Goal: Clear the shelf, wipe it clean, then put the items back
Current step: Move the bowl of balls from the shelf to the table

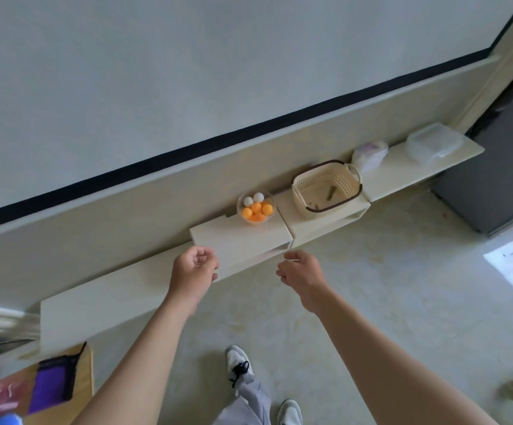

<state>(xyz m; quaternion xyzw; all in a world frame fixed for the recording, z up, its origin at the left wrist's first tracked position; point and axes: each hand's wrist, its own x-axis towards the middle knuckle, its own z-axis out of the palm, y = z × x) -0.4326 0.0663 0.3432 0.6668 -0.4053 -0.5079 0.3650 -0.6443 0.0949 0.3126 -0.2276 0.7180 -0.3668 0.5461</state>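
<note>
A low cream shelf (243,240) stands on a long ledge against the wall. On it sits a clear bowl (255,207) of orange and white ping-pong balls, and to its right a cream basket (325,188) with a brown rim and a small brown item inside. My left hand (192,271) hovers at the shelf's front left edge, fingers loosely curled, holding nothing. Just off the shelf's front right corner, my right hand (301,274) is also empty with its fingers apart.
Further right on the ledge (102,299) lie a white crumpled bag (368,154) and a clear lidded container (434,144). A wooden table corner with a purple cloth (49,384) is at lower left. A dark cabinet (500,179) stands at right. My feet are on the tiled floor.
</note>
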